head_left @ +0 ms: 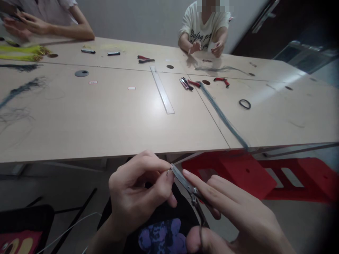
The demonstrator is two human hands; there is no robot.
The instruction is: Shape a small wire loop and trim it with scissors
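Observation:
My left hand is closed in a pinch above my lap. A small, thin dark piece shows at its fingertips, too small to name. In my right hand is a pair of small metal scissors, with my thumb and fingers at the handles. The scissor tips touch or nearly touch the pinched fingertips of my left hand. Both hands are in front of the table's near edge, at the bottom middle of the view.
The long pale table bears a metal ruler, red-handled pliers, a bundle of grey-blue strands and a black ring. Red plastic stools stand below. Two people sit across the table, their hands at its far side.

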